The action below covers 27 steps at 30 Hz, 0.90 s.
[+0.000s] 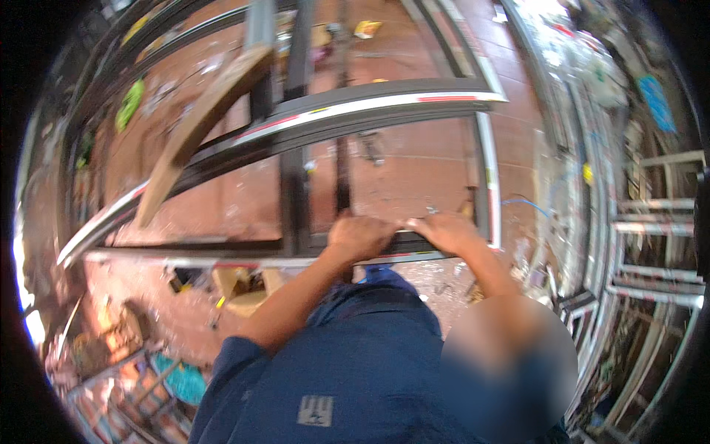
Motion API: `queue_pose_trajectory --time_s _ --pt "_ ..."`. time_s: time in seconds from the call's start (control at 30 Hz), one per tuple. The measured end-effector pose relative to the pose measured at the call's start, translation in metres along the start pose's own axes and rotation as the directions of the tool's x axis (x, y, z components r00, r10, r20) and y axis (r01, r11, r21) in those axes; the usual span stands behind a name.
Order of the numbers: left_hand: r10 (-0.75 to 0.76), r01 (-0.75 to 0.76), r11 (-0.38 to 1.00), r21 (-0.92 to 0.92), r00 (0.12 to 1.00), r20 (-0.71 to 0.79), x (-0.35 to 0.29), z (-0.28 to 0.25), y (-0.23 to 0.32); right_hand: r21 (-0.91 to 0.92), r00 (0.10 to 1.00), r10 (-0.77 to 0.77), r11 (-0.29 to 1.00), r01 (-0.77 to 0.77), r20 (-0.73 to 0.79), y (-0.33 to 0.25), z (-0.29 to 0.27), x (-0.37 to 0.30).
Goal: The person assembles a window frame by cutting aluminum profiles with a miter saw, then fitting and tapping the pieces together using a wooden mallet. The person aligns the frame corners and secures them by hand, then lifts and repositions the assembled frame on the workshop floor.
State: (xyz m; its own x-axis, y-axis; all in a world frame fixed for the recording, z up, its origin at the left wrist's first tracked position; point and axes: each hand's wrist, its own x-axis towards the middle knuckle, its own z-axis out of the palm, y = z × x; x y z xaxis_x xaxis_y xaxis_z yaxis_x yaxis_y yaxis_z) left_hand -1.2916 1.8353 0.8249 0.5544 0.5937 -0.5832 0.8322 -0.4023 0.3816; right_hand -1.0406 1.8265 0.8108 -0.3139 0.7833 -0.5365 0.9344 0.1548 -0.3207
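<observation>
Left hand [360,235] and right hand [444,231] clamped on near rail [425,256] of dark frame [488,177], right one nearer frame's corner. Frame extends ahead and leftward from hands. Wooden plank [200,133] across frame's left part.

Washed-out glare [543,11] at upper right, soft motion blur, fisheye-bowed edges, black corners [15,18]

"Where could a hand pass?"

"At right, along the floor [518,174] between the metal frame [490,181] and stacked bars [654,228]."

"The obstacle?"

"A wooden plank [196,133], slanting across the left side."
</observation>
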Motion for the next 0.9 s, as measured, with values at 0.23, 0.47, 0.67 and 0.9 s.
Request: queue_pose_trajectory --time_s 0.23,0.47,0.67,0.9 --pt "0.050 -0.052 0.970 -0.239 0.999 -0.015 0.034 0.001 0.019 -0.014 0.999 0.016 1.000 -0.016 0.034 -0.006 0.002 0.001" --pt "0.017 -0.014 0.998 -0.066 0.999 0.049 0.048 0.020 0.009 0.019 0.999 -0.005 1.000 0.005 0.034 -0.005 -0.001 0.009" --pt "-0.080 0.076 0.987 -0.139 0.997 -0.022 0.039 0.012 0.016 0.052 0.999 -0.030 0.998 0.031 -0.016 0.006 0.008 0.017" --pt "0.057 -0.016 0.995 0.096 0.898 -0.437 -0.057 0.033 0.015 -0.068 0.902 -0.220 0.975 0.210 -0.371 -0.029 0.020 -0.053"
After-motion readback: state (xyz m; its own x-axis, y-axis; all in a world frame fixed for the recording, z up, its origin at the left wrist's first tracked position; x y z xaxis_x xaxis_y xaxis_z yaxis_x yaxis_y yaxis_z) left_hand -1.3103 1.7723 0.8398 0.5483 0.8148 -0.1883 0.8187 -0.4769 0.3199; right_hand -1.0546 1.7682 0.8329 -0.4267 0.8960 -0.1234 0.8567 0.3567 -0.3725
